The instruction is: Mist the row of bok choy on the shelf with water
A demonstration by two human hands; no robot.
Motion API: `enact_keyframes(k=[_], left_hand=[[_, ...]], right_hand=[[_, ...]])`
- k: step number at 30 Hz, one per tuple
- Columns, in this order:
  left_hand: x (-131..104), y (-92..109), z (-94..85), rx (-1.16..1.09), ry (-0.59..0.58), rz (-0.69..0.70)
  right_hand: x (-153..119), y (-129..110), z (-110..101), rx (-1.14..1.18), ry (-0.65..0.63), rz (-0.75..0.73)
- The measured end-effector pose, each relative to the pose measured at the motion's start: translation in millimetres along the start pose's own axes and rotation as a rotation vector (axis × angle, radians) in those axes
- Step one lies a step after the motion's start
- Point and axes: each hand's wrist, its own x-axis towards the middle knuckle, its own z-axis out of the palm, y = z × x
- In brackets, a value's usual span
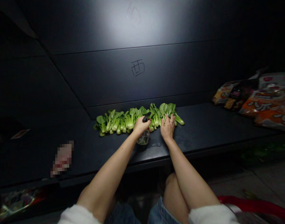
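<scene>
A long row of leafy green vegetables (117, 121) with pale stalks lies along the back of a dark shelf (203, 124). My left hand (141, 124) is wrapped round the neck of a clear spray bottle (143, 138) with a black nozzle, held in front of the middle of the row. On the right part of the row, my right hand (167, 127) touches the leaves and stalks, its fingers spread, with a ring on one finger. Small wet marks show on the shelf near the bottle.
Orange snack bags (270, 105) are piled at the right end of the shelf. A card (20, 133) and a blurred-out patch lie at the left. Below, a packet (18, 202) is at lower left and a red rim (254, 205) at lower right.
</scene>
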Motion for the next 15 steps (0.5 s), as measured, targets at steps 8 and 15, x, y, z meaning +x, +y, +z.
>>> enact_keyframes(k=[8, 15], left_hand=[[-1.3, 1.3, 1.6, -0.03, 0.011, -0.001], [-9.6, 22.6, 6.3, -0.086, -0.055, -0.05]], right_hand=[[1.1, 5.1, 4.8, 0.017, -0.014, 0.01], [2.8, 4.0, 4.4, 0.001, -0.017, 0.024]])
